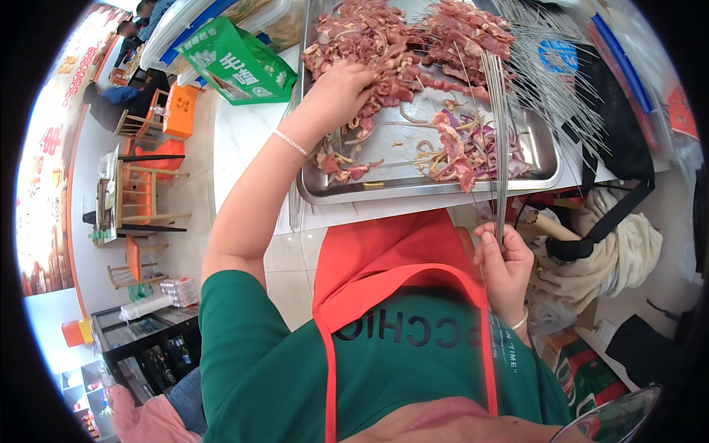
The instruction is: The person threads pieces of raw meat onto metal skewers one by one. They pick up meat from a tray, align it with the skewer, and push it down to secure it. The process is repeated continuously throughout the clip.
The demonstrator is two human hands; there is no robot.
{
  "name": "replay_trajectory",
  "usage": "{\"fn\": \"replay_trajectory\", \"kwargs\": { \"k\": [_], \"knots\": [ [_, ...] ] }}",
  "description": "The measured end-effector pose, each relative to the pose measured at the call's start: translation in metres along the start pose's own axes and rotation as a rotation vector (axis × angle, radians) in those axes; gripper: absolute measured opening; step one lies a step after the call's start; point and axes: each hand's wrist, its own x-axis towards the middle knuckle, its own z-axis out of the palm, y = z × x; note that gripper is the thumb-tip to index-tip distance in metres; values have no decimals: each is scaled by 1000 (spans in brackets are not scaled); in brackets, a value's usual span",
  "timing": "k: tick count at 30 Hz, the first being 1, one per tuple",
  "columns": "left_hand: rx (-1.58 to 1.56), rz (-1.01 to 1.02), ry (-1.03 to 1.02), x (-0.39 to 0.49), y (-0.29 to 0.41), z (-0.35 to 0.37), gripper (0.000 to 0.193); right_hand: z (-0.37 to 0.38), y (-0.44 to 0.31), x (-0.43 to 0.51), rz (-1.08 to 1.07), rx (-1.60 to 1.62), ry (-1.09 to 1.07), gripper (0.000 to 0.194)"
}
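Observation:
My left hand [344, 91] lies on a heap of raw sliced meat [360, 27] in a stainless steel tray [388, 194]; its fingertips are partly hidden among the pieces, so I cannot tell whether they grip any. Below the tray's near edge, my right hand [504, 268] holds a bundle of thin metal skewers [501, 138] by the lower ends. Beside the bundle, a strip of meat [457, 149] seems threaded on a skewer. Sliced red onion [493, 138] lies in the tray's near right part. Behind it is a pile of skewered meat [471, 33].
Many loose skewers [554, 83] fan out over the tray's right side. A green printed pouch [238, 61] stands left of the tray, near lidded plastic containers [177, 27]. A black strap [623, 205] and cloth [631, 255] hang at right. Chairs [147, 188] and people are farther left.

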Motion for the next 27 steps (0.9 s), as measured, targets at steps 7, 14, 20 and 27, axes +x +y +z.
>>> {"fn": "replay_trajectory", "kwargs": {
  "k": [7, 14, 20, 27],
  "knots": [
    [-103, -225, -27, -24, 16, -26, 15, -2, -1, 1, -6, 37, -14, 12],
    [12, 139, 206, 25, 58, -7, 22, -7, 3, 4, -65, 86, 30, 12],
    [121, 142, 36, 68, 62, 12, 22, -8, -5, -5, -59, 72, 99, 12],
    [117, 51, 92, 78, 40, 14, 42, -6, -10, -8, -72, 62, 72, 12]
  ]
}}
